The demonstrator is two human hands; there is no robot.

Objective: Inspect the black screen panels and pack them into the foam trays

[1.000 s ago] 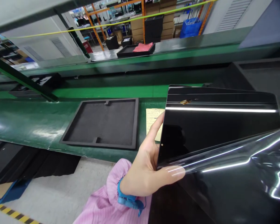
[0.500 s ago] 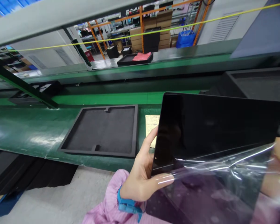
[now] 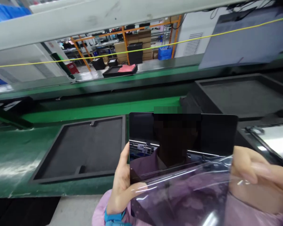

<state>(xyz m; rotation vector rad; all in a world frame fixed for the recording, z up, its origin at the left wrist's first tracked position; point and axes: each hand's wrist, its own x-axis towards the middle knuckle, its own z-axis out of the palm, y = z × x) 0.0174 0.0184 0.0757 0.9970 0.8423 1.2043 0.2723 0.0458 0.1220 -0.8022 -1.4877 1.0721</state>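
Note:
My left hand (image 3: 121,182) grips the left edge of a glossy black panel (image 3: 214,135), thumb on its front face. The panel stands nearly upright in front of me and mirrors a pink garment. A clear plastic film (image 3: 188,191) hangs peeled from its lower part. My right hand (image 3: 254,175) is closed on the film at the panel's lower right corner. An empty dark foam tray (image 3: 85,150) lies on the green belt just left of the panel.
A green conveyor belt (image 3: 11,157) runs across the view. A larger dark tray (image 3: 240,94) sits at the right, with a shiny panel (image 3: 271,138) below it. Farther back there is a second line carrying a black tray with pink sheets (image 3: 122,69), and shelves of cartons.
The panel has swung from tilted right to nearly upright and centred. My right hand has come into view on the film. The camera has turned right, shifting the foam tray left.

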